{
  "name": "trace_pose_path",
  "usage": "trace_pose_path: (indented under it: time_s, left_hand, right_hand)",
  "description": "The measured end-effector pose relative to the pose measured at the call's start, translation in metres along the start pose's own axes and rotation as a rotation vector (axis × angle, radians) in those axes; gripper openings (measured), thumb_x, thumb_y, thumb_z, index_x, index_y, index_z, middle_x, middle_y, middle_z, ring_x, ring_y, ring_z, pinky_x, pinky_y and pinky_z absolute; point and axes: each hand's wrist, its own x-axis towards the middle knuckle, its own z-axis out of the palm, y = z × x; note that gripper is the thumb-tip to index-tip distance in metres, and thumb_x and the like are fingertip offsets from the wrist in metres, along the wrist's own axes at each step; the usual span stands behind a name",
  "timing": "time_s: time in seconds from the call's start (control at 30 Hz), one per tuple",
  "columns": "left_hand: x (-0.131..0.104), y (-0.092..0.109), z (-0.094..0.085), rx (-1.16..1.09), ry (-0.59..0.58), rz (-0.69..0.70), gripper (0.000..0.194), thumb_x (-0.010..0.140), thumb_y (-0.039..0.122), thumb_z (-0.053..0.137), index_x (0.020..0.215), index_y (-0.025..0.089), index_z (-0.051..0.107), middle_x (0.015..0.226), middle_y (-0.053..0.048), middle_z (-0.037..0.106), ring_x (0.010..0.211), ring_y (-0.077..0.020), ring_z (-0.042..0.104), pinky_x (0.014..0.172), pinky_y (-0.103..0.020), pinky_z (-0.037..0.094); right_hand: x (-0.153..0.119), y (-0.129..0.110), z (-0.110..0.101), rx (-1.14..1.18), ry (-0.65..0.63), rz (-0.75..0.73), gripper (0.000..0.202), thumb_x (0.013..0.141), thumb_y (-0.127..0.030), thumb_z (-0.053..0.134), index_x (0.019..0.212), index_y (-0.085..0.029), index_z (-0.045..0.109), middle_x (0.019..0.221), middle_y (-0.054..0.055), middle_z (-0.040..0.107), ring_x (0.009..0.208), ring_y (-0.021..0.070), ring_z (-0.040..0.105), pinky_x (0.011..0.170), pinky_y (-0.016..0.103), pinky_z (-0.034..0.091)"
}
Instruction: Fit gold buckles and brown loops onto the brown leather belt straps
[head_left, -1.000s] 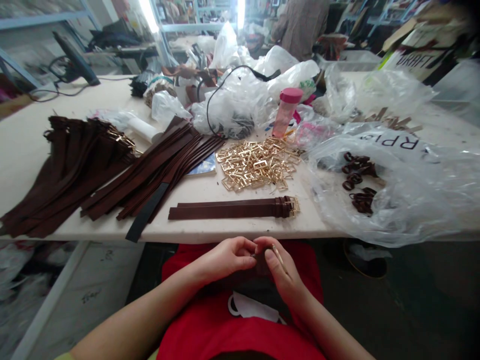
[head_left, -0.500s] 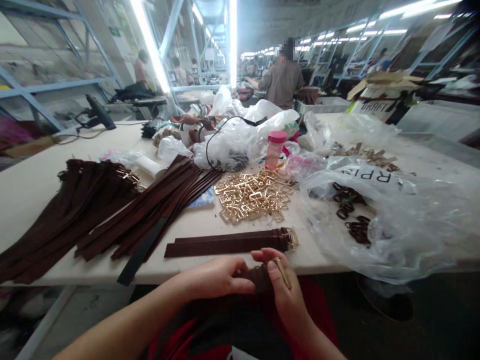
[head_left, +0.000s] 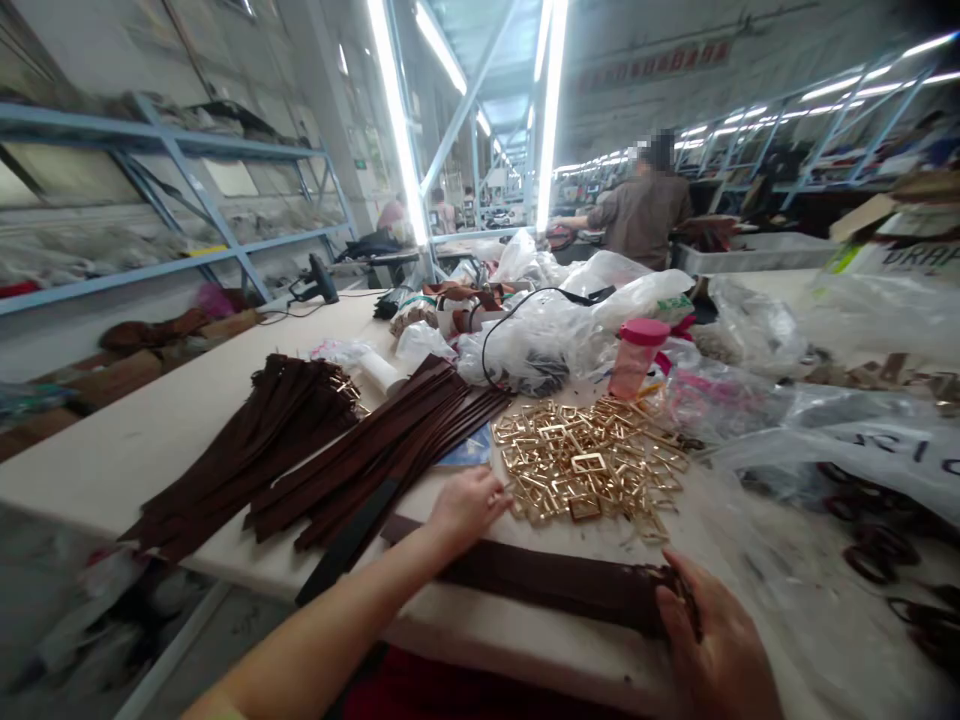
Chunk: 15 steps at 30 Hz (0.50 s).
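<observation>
My right hand (head_left: 716,625) is closed round the buckle end of a dark brown leather belt strap (head_left: 555,582), its thumb in front and fingers behind. The strap lies along the table's front edge, with more brown leather beneath or behind it. My left hand (head_left: 466,508) is above the strap's left part, at the left edge of a pile of gold metal buckles (head_left: 589,465). Its fingers are bent together, and what is in them, if anything, is hidden. Two bundles of brown straps, one fanned (head_left: 247,455) and one straighter (head_left: 367,450), lie to the left.
Behind the buckles stands a pink-lidded bottle (head_left: 637,358) among clear plastic bags (head_left: 555,335). A large plastic bag (head_left: 795,560) with dark leather loops (head_left: 877,550) covers the right side. A white roll (head_left: 381,372) lies behind the straps. A person (head_left: 649,210) stands beyond the table.
The view has turned left. My right hand has moved from my lap to the table with the strap. My left hand has let go of it and moved up beside the buckles.
</observation>
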Motion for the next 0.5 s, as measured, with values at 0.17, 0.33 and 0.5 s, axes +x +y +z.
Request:
trace_pose_path:
  time_s: [0.17, 0.33, 0.5]
  left_hand:
    - [0.039, -0.087, -0.035, 0.165, 0.072, -0.327, 0.028, 0.084, 0.033, 0.046, 0.099, 0.012, 0.058, 0.100, -0.012, 0.058, 0.092, -0.0217, 0.057, 0.081, -0.032, 0.042]
    - [0.045, -0.107, -0.024, 0.211, 0.048, -0.396, 0.026, 0.080, 0.035, 0.052, 0.093, 0.014, 0.059, 0.096, -0.010, 0.058, 0.087, -0.0201, 0.060, 0.076, -0.028, 0.044]
    - [0.034, -0.097, -0.032, 0.186, 0.086, -0.366, 0.023, 0.085, 0.026, 0.041, 0.091, 0.013, 0.059, 0.098, -0.013, 0.058, 0.087, -0.0231, 0.060, 0.074, -0.031, 0.044]
  right_hand:
    - [-0.002, 0.002, 0.001, -0.102, 0.087, -0.109, 0.050, 0.083, -0.051, 0.035, 0.109, -0.012, 0.052, 0.104, 0.016, 0.059, 0.096, 0.0323, 0.054, 0.084, 0.048, 0.041]
    - [0.002, -0.005, -0.001, -0.105, 0.109, -0.086, 0.048, 0.084, -0.051, 0.034, 0.106, -0.012, 0.052, 0.101, 0.016, 0.059, 0.094, 0.0314, 0.055, 0.083, 0.047, 0.042]
    - [0.001, -0.009, 0.000, -0.039, 0.126, -0.032, 0.046, 0.084, -0.050, 0.037, 0.107, -0.013, 0.051, 0.103, 0.015, 0.059, 0.098, 0.0298, 0.053, 0.086, 0.048, 0.040]
